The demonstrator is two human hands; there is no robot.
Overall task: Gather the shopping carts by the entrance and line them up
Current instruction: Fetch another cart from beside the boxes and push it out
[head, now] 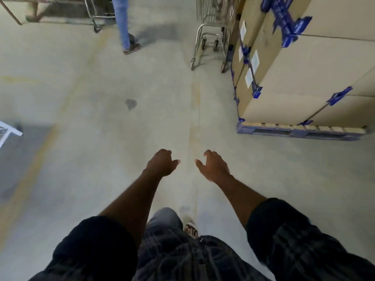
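Grey open floor [125,151] up to cart [211,35] just beside stacked boxes [300,82].

Shiny metal cart [215,25], matt cardbd boxes [304,78], dull concrete floor [101,88].

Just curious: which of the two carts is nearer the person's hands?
The cart beside the cardboard boxes, upper right; the other cart stands farther, by the legs in jeans.

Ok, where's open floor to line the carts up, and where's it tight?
Open: the bare floor ahead of the empty left hand and right hand, bordered by the pallet on the right and the white frame at the left edge. Tight: the nearer cart sits close against the cardboard boxes, top right; the other cart, top left, has a person beside it.
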